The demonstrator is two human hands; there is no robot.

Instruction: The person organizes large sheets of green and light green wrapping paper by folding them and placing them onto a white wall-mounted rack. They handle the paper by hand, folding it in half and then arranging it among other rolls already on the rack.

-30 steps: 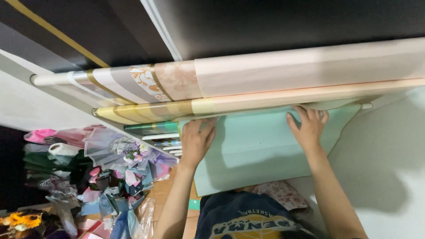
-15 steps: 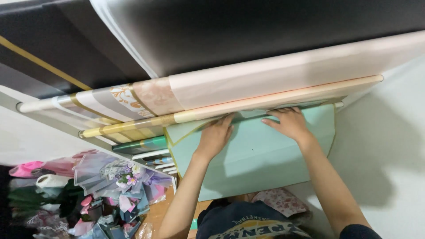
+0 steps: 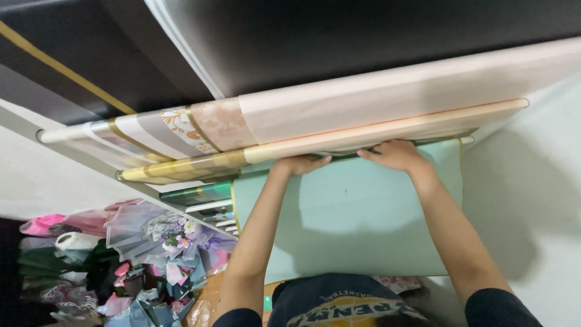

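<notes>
Left hand point(image 3: 301, 164) and right hand point(image 3: 394, 154) side by side on the top edge of a hanging paper sheet point(image 3: 357, 224) | rolls of wrapping paper point(image 3: 315, 130) stacked just above them | heap of ribbons and wrappings point(image 3: 139, 260) lower left | wall point(image 3: 532, 206) right

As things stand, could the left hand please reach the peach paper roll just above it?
Probably yes: the left hand rests at the mint sheet's top edge, directly under the peach roll, with nothing between.
</notes>
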